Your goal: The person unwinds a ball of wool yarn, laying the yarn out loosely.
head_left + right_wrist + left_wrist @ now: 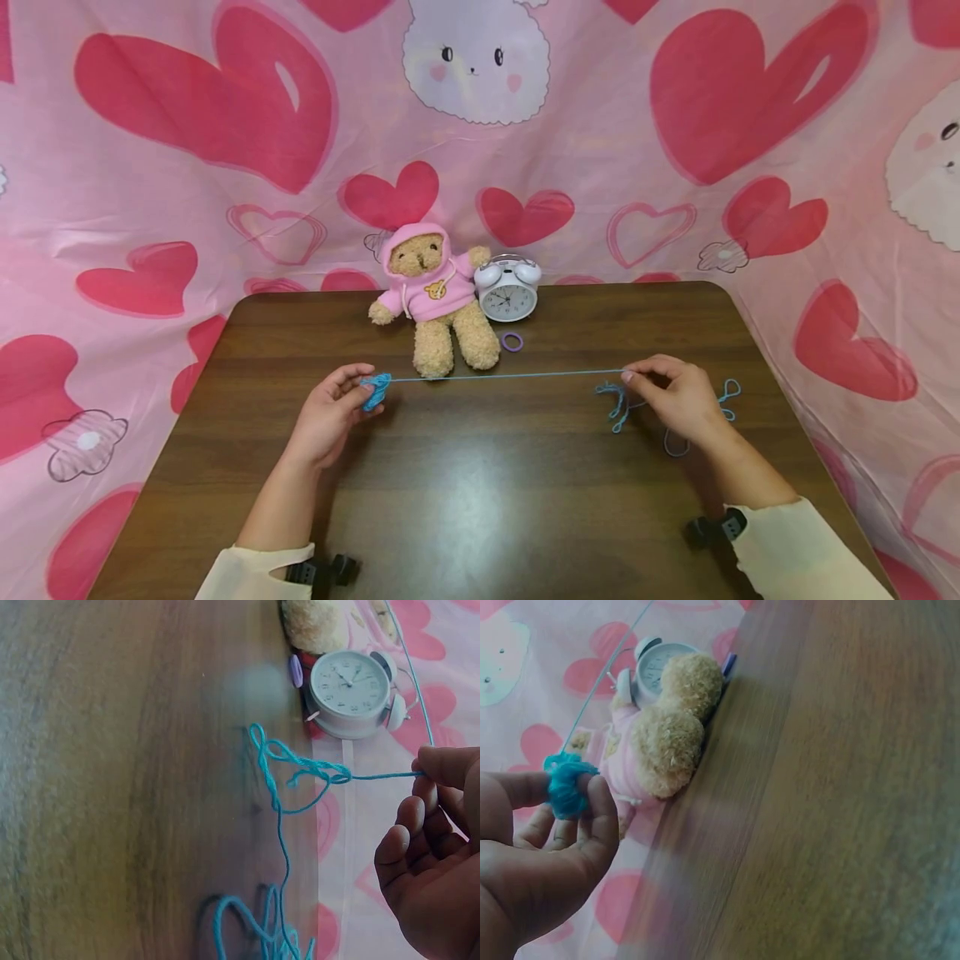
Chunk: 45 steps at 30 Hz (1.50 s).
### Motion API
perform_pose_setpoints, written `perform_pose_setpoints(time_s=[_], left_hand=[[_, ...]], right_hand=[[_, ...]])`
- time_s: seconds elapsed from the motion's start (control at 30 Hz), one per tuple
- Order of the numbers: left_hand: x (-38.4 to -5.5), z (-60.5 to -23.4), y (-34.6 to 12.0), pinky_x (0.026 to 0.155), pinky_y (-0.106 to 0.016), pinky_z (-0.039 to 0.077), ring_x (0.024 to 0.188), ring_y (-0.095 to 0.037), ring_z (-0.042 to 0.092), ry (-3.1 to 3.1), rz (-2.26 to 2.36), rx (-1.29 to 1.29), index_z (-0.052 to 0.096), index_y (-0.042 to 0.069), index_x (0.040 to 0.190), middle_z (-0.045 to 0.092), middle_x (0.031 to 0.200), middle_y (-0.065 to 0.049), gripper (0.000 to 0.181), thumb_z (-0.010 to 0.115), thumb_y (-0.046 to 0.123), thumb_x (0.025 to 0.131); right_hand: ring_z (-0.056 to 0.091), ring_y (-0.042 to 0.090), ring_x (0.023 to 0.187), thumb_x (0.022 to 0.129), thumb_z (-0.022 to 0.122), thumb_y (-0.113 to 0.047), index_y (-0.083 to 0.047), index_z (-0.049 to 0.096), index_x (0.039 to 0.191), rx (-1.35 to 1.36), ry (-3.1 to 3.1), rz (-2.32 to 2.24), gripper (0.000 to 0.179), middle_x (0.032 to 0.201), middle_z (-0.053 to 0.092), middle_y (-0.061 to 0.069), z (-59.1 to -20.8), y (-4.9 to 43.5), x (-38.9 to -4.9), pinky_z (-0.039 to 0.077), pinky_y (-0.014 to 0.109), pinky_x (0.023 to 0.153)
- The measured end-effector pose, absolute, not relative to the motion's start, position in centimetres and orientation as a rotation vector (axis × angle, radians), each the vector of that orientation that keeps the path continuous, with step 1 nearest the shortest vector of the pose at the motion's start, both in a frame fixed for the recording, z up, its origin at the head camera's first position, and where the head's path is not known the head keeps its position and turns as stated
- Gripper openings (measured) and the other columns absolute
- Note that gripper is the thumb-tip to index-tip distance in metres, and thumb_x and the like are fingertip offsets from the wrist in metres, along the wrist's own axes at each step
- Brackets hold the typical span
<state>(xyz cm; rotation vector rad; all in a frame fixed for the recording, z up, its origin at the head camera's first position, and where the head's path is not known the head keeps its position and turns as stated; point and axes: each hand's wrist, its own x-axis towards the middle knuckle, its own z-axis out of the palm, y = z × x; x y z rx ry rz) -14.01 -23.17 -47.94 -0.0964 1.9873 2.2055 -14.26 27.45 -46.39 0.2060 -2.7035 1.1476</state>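
Observation:
My left hand [327, 417] pinches a small wound bundle of blue yarn [377, 392] between thumb and fingers, seen close in the left wrist view. From the bundle a taut strand [510, 376] runs nearly level across to my right hand [684, 402]. There the thumb and index finger pinch the strand, with the other fingers loosely curled. Below that pinch a twisted, looped length of yarn [300, 761] dangles in the right wrist view. More loose yarn [262, 930] lies in loops on the table under the right hand, partly hidden by it in the head view.
A teddy bear [438, 292] in a pink hoodie sits at the back of the brown table [465, 483]. Beside it stands a white alarm clock [508, 287], with a purple ring [512, 342] in front. A pink heart-patterned cloth [585, 150] hangs behind the table.

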Motion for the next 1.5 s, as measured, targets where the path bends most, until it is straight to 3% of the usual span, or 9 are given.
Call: perform_pose_setpoints(time_s=[0.33, 0.63, 0.8, 1.1, 1.3, 1.5], left_hand=[[-13.8, -48.0, -23.6, 0.092, -0.034, 0.059, 0.107, -0.016, 0.061, 2.022, 2.222, -0.087, 0.052, 0.001, 0.132, 0.052, 0.13, -0.02, 0.032, 0.06, -0.003, 0.102], [-13.8, -48.0, -24.2, 0.086, -0.023, 0.055, 0.114, -0.015, 0.06, 2.075, 2.232, -0.148, 0.047, -0.008, 0.138, 0.061, 0.127, -0.008, 0.042, 0.059, -0.008, 0.098], [-13.8, -48.0, -24.4, 0.08, -0.021, 0.054, 0.111, -0.016, 0.059, 2.081, 2.241, -0.157, 0.05, -0.004, 0.136, 0.058, 0.133, -0.014, 0.041, 0.059, -0.01, 0.096], [-13.7, -48.0, -25.2, 0.076, -0.02, 0.055, 0.1, -0.013, 0.062, 2.053, 2.302, -0.208, 0.06, 0.009, 0.125, 0.06, 0.124, -0.009, 0.029, 0.066, -0.002, 0.099], [-13.5, -47.7, -26.0, 0.076, -0.019, 0.055, 0.098, -0.01, 0.064, 2.031, 2.375, -0.236, 0.057, 0.0, 0.129, 0.064, 0.115, -0.001, 0.032, 0.069, 0.001, 0.099], [-13.1, -47.4, -27.0, 0.076, -0.02, 0.056, 0.098, -0.011, 0.065, 2.031, 2.401, -0.251, 0.057, -0.001, 0.127, 0.067, 0.113, 0.001, 0.032, 0.07, 0.003, 0.098]], right_hand=[[0.061, 0.002, 0.081, 0.096, 0.077, -0.027, -0.015, 0.081, 0.1, 0.154, -2.697, 1.138, 0.014, 0.095, 0.076, 0.0, -45.9, 28.3, -14.1, 0.046, 0.015, 0.067], [0.061, -0.005, 0.085, 0.097, 0.076, -0.031, -0.015, 0.081, 0.101, 0.1, -2.708, 1.109, 0.017, 0.098, 0.077, 0.001, -45.7, 29.8, -13.7, 0.046, 0.013, 0.07], [0.059, -0.009, 0.084, 0.096, 0.078, -0.028, -0.014, 0.081, 0.1, 0.101, -2.668, 1.062, 0.016, 0.097, 0.078, 0.003, -45.5, 30.4, -13.6, 0.045, 0.012, 0.07], [0.058, -0.01, 0.082, 0.096, 0.077, -0.032, -0.016, 0.081, 0.103, 0.019, -2.686, 1.03, 0.018, 0.098, 0.077, 0.002, -45.5, 32.0, -13.2, 0.044, 0.013, 0.07], [0.057, -0.011, 0.08, 0.096, 0.077, -0.033, -0.015, 0.081, 0.104, -0.03, -2.702, 1.01, 0.02, 0.095, 0.077, -0.002, -45.8, 33.5, -12.6, 0.044, 0.014, 0.067], [0.053, -0.016, 0.081, 0.095, 0.077, -0.031, -0.01, 0.081, 0.105, -0.071, -2.709, 0.976, 0.024, 0.093, 0.077, -0.004, -46.3, 35.3, -12.3, 0.043, 0.014, 0.068]])
